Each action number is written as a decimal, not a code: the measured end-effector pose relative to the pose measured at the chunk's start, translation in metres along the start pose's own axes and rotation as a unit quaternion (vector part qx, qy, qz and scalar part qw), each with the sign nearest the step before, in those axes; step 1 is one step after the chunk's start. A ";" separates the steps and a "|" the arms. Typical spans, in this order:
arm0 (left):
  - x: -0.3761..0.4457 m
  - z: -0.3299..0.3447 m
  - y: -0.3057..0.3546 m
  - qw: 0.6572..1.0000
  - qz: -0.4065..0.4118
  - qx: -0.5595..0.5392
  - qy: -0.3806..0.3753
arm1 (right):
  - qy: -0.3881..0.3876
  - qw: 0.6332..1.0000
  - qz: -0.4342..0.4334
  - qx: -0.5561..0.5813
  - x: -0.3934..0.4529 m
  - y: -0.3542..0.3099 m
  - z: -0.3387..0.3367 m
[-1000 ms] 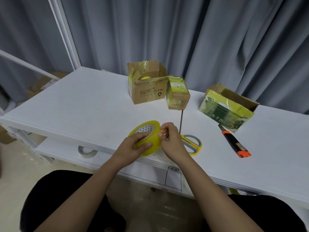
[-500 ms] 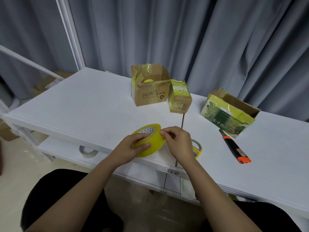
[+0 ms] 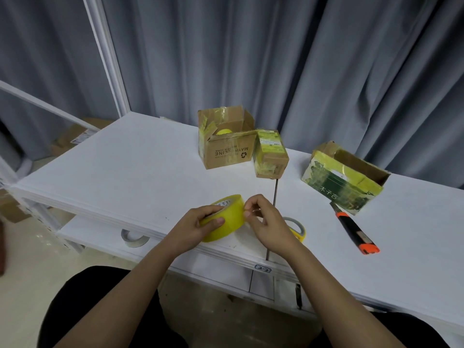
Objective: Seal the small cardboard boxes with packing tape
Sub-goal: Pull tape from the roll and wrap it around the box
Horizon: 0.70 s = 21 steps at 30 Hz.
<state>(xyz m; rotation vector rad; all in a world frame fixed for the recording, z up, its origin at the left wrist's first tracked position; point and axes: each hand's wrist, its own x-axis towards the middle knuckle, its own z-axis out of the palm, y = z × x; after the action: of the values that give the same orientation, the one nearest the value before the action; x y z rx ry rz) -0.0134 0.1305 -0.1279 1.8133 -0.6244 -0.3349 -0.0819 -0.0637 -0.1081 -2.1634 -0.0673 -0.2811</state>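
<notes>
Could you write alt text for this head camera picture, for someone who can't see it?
A left hand holds a yellow tape roll while the right hand picks at its edge. Three boxes, scissors and a knife lie on the table.

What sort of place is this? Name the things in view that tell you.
Probably a packing workstation, perhaps a staged one: a white table carrying small taped cardboard boxes, a yellow roll of packing tape and an orange-and-black utility knife, with a grey curtain behind.

The open brown box (image 3: pixel 227 149) reads "MAYB…LINE NEW YORK", upside down; the green box (image 3: pixel 336 190) shows "木子吉", perhaps; the table-edge tag (image 3: pixel 262 268) reads "2-2".
</notes>
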 end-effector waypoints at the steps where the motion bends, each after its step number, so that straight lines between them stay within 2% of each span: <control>1: 0.001 0.000 0.001 1.000 -0.002 0.004 0.003 | 0.001 1.000 0.005 0.005 0.001 0.000 0.000; 8: 0.000 0.003 0.012 0.998 -0.013 0.052 0.015 | 0.030 0.999 0.037 -0.009 0.014 -0.011 -0.001; 12: 0.007 -0.001 0.017 0.991 0.001 0.109 0.082 | 0.058 0.998 -0.002 -0.008 0.012 -0.017 0.005; 16: 0.012 -0.008 0.022 0.972 0.028 0.199 0.122 | 0.090 0.993 0.006 0.077 0.016 -0.016 0.009; 18: 0.010 -0.012 0.022 0.979 0.013 0.163 0.123 | 0.077 0.989 0.009 0.130 0.023 -0.021 0.009; 21: 0.006 -0.020 0.021 0.987 0.011 0.114 0.111 | 0.068 0.989 -0.008 0.132 0.032 -0.026 0.010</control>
<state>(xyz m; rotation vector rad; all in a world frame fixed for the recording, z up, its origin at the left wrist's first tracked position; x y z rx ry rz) -0.0033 0.1375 -0.1012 2.0267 -0.5422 -0.0449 -0.0528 -0.0423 -0.0851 -1.8776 -0.0421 -0.4057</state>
